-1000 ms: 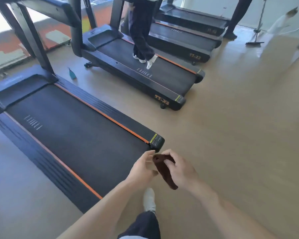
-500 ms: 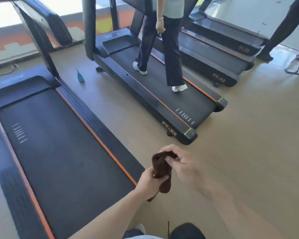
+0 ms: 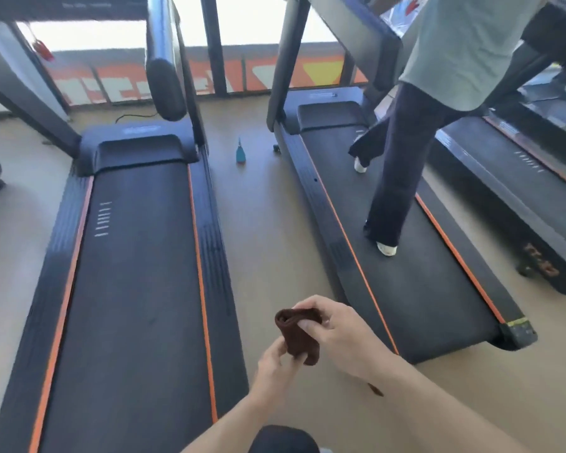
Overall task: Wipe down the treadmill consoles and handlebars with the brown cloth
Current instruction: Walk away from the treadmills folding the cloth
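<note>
Two hands on the cloth (image 3: 296, 335), out in front over the floor (image 3: 268, 243) between two treadmills. Right hand (image 3: 340, 335) pinching the rolled top edge, fingers curled over it; left hand (image 3: 276, 362) gripping the lower part from beneath. Cloth bunched, one loose end dangling under the right wrist. Nothing wiped from here as yet: handlebar (image 3: 164, 83) and uprights of the left treadmill (image 3: 134, 256) well ahead, console mostly out of view at the top. Likely step: folding the cloth into a pad. Best done by tucking the dangling end in, flattening the roll into a broad face, then settling it in one palm. Worth stepping up the left belt, not the right treadmill (image 3: 406, 289), occupied by another person (image 3: 402, 165). Also worth minding the small teal bottle (image 3: 241, 153) standing on the floor between the machines.
</note>
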